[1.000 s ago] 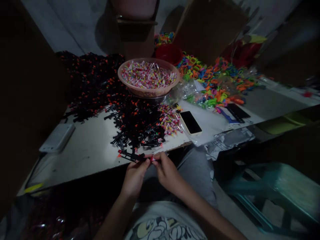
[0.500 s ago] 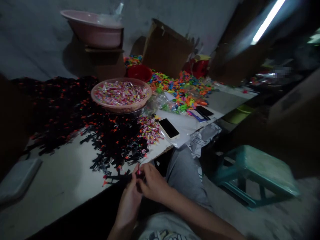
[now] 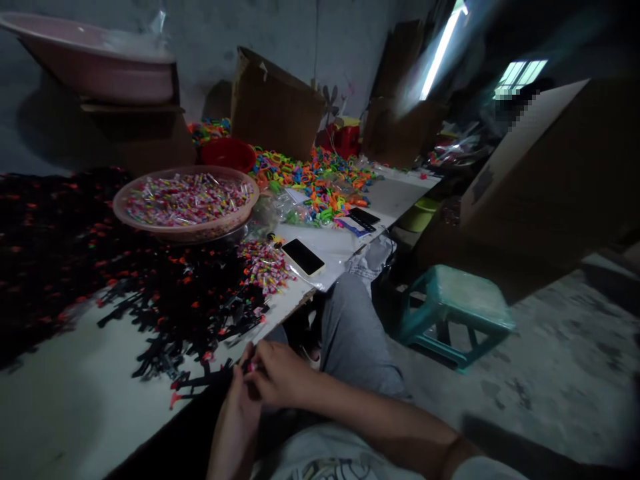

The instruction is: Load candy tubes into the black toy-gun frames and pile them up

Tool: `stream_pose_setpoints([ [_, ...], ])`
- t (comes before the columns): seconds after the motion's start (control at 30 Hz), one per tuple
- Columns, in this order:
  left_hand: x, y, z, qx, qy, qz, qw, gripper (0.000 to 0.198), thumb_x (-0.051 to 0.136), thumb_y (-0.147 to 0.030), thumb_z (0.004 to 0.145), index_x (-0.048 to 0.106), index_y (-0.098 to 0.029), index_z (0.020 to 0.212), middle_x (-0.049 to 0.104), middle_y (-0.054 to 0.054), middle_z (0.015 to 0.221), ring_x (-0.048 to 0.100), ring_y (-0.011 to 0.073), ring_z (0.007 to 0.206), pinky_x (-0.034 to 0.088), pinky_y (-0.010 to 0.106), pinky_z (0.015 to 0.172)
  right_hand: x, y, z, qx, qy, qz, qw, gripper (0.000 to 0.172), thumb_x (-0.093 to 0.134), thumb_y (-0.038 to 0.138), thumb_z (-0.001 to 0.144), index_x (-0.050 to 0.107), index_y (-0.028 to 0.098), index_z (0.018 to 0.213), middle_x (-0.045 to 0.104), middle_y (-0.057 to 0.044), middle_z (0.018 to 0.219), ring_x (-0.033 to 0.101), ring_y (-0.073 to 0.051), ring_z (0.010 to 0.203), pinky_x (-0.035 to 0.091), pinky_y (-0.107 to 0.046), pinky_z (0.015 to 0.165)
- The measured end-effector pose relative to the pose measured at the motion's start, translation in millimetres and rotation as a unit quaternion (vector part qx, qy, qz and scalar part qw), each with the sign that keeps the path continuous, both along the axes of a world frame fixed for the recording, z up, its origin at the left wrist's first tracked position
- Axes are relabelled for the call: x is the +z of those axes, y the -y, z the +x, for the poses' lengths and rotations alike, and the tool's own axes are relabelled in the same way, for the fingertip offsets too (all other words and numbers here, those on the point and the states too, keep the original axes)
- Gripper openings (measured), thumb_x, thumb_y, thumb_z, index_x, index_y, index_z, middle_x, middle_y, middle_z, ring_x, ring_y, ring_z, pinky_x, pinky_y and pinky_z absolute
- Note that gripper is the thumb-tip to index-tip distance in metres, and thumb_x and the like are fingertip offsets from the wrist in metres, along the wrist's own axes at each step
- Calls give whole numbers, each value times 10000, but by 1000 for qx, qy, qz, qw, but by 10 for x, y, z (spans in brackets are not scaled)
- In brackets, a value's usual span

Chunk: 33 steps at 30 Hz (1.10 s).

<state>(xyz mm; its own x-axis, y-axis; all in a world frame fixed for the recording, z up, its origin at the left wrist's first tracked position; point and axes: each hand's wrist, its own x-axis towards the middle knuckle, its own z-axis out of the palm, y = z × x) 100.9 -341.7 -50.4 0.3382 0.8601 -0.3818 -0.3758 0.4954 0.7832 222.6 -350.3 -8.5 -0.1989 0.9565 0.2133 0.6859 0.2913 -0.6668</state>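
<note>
My left hand (image 3: 236,408) and my right hand (image 3: 281,375) meet just off the table's front edge, fingers closed around a small black-and-pink piece (image 3: 251,367). Most of that piece is hidden by the fingers; its exact kind cannot be made out. Close by on the table lies a heap of black toy guns (image 3: 173,327) with orange tips. A small pile of pink, white and yellow candy tubes (image 3: 265,267) lies behind the hands. More of these tubes fill a wide pink basin (image 3: 185,230) standing among the toy guns.
A phone (image 3: 303,257) lies on a plastic bag near the edge. Further back are colourful plastic pieces (image 3: 320,173), a red bowl (image 3: 227,155) and a cardboard box (image 3: 275,107). A large pink basin (image 3: 100,73) stands at left. A green stool (image 3: 460,300) is on the floor at right.
The view has swung to the right, so the table and things on it sit further left. Both hands stay together on the small piece, with the right fingers slightly shifted over it.
</note>
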Motion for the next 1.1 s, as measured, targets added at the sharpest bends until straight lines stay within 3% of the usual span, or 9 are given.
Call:
stream_pose_setpoints([
  [0.17,107,64,39,64,47,-37,996,524,667,-543,712,606,-267,1153,666,27,1146,583,200,1109,528,241,797,-21,21,-4,10,-45,-3,999,213,583,163,784,471,195,963,620,-40,879,591,-168,803,454,-258,716],
  [0.33,51,94,10,74,61,-46,994,415,680,-503,716,656,-282,1066,696,-5,1045,624,165,1027,530,178,700,-89,21,-25,16,-72,-3,997,190,602,154,785,466,205,907,618,-37,878,586,-165,806,447,-248,697],
  [0.43,-27,105,-25,73,81,-56,993,418,666,-478,749,647,-268,1109,654,14,1171,589,180,1108,526,206,793,-135,32,-43,18,-70,-11,997,194,613,166,784,473,206,912,609,-26,854,578,-162,780,439,-245,679],
  [0.57,-89,107,-55,64,91,-93,989,500,750,-468,661,653,-253,1103,633,43,1214,586,217,1124,516,259,869,-196,51,-57,11,-59,-36,998,188,612,186,792,487,211,930,591,-10,818,568,-160,756,426,-244,661],
  [0.83,-98,86,-53,66,67,-106,990,474,715,-444,704,640,-242,1126,659,46,1149,623,199,1052,529,256,830,-295,22,-70,11,-51,-58,997,175,600,167,792,489,208,922,579,-7,797,560,-158,736,405,-241,639],
  [1.1,-129,112,-55,52,49,-76,995,562,672,-521,715,601,-226,1188,626,76,1226,578,243,1139,509,288,866,-331,16,-75,9,-54,-87,995,182,602,185,798,498,212,945,579,-6,809,562,-155,738,410,-244,642],
])
